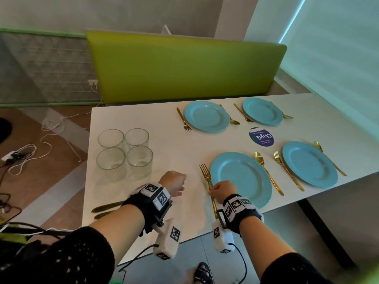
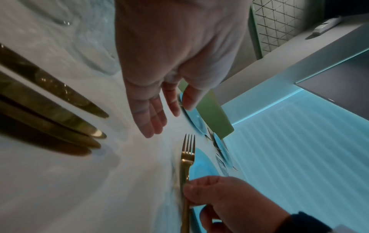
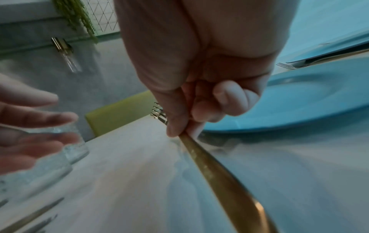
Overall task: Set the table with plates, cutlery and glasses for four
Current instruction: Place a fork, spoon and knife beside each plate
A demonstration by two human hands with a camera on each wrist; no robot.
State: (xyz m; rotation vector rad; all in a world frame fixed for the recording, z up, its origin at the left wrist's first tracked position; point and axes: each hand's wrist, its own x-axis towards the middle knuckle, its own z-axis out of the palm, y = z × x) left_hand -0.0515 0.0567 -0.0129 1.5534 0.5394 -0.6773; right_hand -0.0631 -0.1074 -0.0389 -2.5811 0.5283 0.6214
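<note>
My right hand [image 1: 219, 191] pinches the handle of a gold fork [image 1: 207, 177] lying just left of the nearest blue plate [image 1: 242, 177]; in the right wrist view thumb and fingers [image 3: 179, 126] close on the fork [image 3: 219, 170]. My left hand [image 1: 174, 182] hovers over the white table [image 1: 168, 140] beside it, fingers [image 2: 151, 119] relaxed and holding nothing. Three more blue plates, one of them [image 1: 206, 115], lie with a fork and spoon each. Several clear glasses [image 1: 125, 152] stand grouped at the left. Gold knives [image 2: 60, 110] lie near the front left edge.
A round purple sticker [image 1: 261, 137] sits between the plates. A green bench back [image 1: 184, 66] runs behind the table. Cables [image 1: 30, 152] trail on the floor at left. The table's front edge is close to my wrists.
</note>
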